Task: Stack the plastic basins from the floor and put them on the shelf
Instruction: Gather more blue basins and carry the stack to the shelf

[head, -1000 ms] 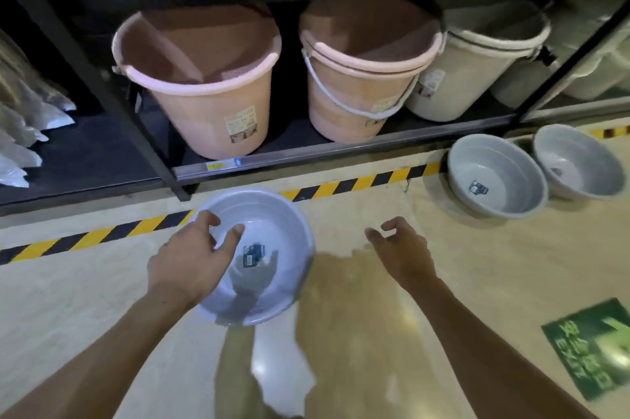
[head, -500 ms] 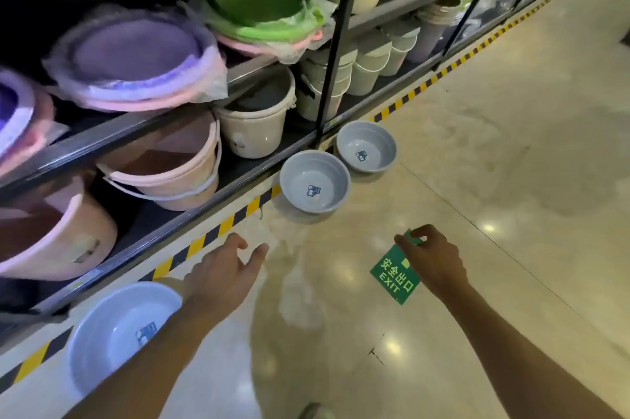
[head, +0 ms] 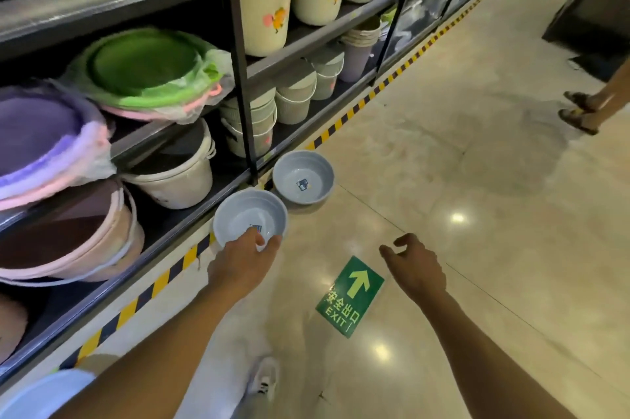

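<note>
Polished cream floor (head: 477, 180) runs along a store aisle edged with yellow-and-black tape, beside a dark shelf (head: 306, 40) crowded with buckets and wrapped tubs. Half a second ago the left hand (head: 243, 263) hung open in the air, well short of the nearer grey basin (head: 250, 215); now its fingers reach over the near rim and look to be closing on it, though the hand hides the contact, so I cannot tell whether the rim is actually pinched. That suggests the pick-up of this basin is only starting. The right hand (head: 414, 265) hovers empty with loosely curled fingers above the green exit sticker (head: 349, 296). A second grey basin (head: 303, 177) sits just beyond, near the first. The pale blue basin (head: 37, 396) is cut off at the lower left corner, partly behind the forearm. The upper shelf is blurred.
</note>
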Motion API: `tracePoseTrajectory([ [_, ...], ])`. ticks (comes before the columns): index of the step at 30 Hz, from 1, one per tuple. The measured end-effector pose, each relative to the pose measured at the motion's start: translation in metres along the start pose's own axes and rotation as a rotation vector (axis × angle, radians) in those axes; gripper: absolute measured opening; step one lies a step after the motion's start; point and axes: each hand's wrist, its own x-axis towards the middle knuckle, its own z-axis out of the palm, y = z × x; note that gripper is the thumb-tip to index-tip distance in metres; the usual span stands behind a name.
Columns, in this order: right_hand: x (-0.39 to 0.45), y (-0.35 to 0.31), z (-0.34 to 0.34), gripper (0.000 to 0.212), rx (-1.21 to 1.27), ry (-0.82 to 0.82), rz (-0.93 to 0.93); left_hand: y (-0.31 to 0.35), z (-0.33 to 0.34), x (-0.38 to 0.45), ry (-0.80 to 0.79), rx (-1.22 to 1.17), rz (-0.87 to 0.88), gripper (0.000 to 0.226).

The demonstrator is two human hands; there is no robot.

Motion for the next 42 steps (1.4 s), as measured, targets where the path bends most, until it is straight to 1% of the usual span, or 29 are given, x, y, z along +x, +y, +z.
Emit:
tracePoseTrajectory([
  [5,0.095,-0.006,-0.025,0.050,-0.042,-0.038,0.026,0.051,0.030,0.079,-0.048,-0.052,-0.066,0.051],
  [8,0.174,-0.017,-0.031,0.051,-0.073,-0.064,0.026,0.075,0.052,0.144,-0.072,-0.088,-0.129,0.050],
  [13,0.312,-0.048,-0.029,0.052,-0.106,-0.105,-0.006,0.121,0.074,0.249,-0.088,-0.144,-0.216,0.054],
  [17,0.392,-0.070,-0.020,0.050,-0.121,-0.160,-0.035,0.141,0.088,0.300,-0.087,-0.159,-0.322,0.056],
  [20,0.450,-0.083,-0.009,0.050,-0.167,-0.227,-0.079,0.150,0.103,0.338,-0.059,-0.163,-0.393,0.052],
  [24,0.530,-0.092,0.019,0.050,-0.252,-0.333,-0.152,0.158,0.134,0.389,-0.041,-0.139,-0.490,0.062],
  [26,0.572,-0.094,0.040,0.050,-0.294,-0.383,-0.194,0.158,0.154,0.416,-0.006,-0.162,-0.540,0.060],
  [29,0.628,-0.093,0.080,0.050,-0.357,-0.421,-0.263,0.151,0.192,0.459,0.054,-0.193,-0.590,0.057],
  [32,0.679,-0.090,0.132,0.049,-0.410,-0.427,-0.334,0.129,0.238,0.504,0.095,-0.194,-0.628,0.061],
  [35,0.728,-0.082,0.193,0.048,-0.459,-0.401,-0.395,0.093,0.292,0.547,0.134,-0.181,-0.644,0.057],
  [37,0.759,-0.071,0.238,0.051,-0.484,-0.356,-0.420,0.062,0.324,0.575,0.162,-0.169,-0.652,0.052],
  [40,0.801,-0.057,0.298,0.057,-0.568,-0.278,-0.453,0.010,0.357,0.608,0.246,-0.024,-0.615,0.051],
  [42,0.822,-0.051,0.329,0.060,-0.597,-0.277,-0.479,-0.020,0.370,0.626,0.247,0.072,-0.590,0.052],
])
